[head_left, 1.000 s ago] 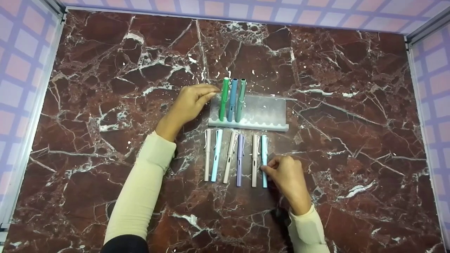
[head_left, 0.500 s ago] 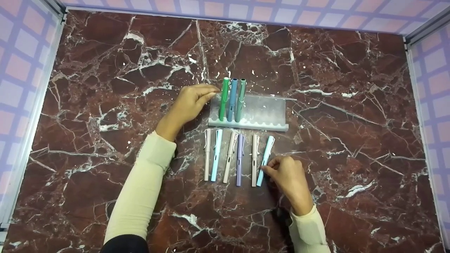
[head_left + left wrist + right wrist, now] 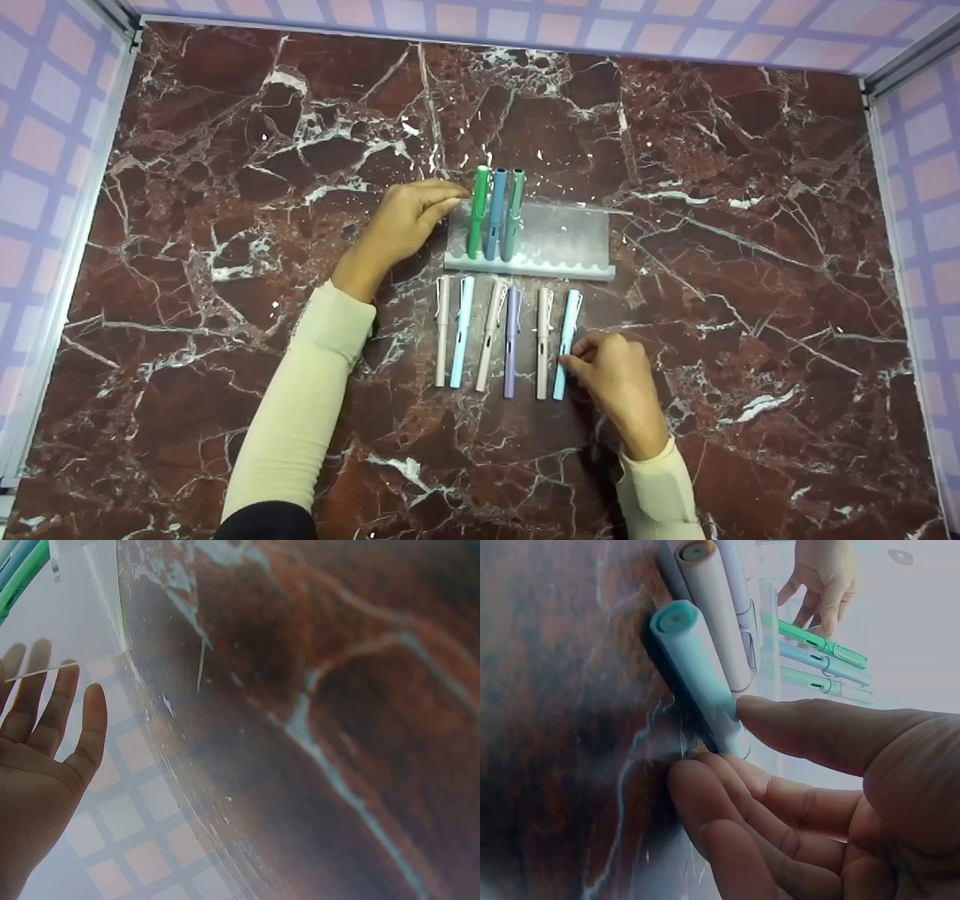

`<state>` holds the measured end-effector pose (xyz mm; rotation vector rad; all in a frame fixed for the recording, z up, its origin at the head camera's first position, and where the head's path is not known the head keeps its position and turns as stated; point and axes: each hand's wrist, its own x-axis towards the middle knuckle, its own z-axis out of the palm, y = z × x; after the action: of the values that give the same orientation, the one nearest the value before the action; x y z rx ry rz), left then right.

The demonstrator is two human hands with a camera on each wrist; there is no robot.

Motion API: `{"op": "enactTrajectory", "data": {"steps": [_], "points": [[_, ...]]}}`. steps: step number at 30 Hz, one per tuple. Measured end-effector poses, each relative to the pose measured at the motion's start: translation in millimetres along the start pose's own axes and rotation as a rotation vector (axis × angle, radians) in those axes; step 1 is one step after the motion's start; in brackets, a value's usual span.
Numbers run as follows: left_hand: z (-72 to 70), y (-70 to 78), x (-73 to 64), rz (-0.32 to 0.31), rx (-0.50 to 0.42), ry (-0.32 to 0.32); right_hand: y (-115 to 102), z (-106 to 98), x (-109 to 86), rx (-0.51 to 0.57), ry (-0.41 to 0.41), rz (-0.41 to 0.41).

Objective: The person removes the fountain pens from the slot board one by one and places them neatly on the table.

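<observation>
My right hand (image 3: 615, 371) pinches the lower half of a turquoise fountain pen (image 3: 568, 341) lying at the right end of a row. In the right wrist view, thumb and fingers are on both sides of its barrel. My left hand (image 3: 409, 217) holds the upper left edge of a clear pen stand (image 3: 562, 232); several fingertips show through the panel in the left wrist view. Standing in the stand's left slots are a green pen (image 3: 478, 214), a blue pen (image 3: 496, 214) and a grey-green pen (image 3: 514, 214).
In the row before the stand lie a beige pen (image 3: 442, 330), a pale blue pen (image 3: 462, 331), a greyish pen (image 3: 491, 335), a purple pen (image 3: 511, 343) and a taupe pen (image 3: 543, 343). Checkered panels (image 3: 525, 26) border the dark red marbled table (image 3: 225, 360).
The turquoise pen under my right hand has turned: its top swung right, then slightly back left, leaving it tilted. My left hand stays at the stand's edge.
</observation>
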<state>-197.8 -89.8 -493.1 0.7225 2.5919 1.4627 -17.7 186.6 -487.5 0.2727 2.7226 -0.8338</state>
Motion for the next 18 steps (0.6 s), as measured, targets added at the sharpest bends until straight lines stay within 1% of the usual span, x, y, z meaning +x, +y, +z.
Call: {"op": "enactTrajectory", "data": {"steps": [10,18], "points": [[-0.6,0.6,-0.5,-0.003,0.007,-0.002,0,-2,-0.1,-0.021,0.002,-0.011],[-0.8,0.3,-0.9,0.001,0.002,-0.003,-4,-14,3.3,-0.028,-0.007,0.011]]}}
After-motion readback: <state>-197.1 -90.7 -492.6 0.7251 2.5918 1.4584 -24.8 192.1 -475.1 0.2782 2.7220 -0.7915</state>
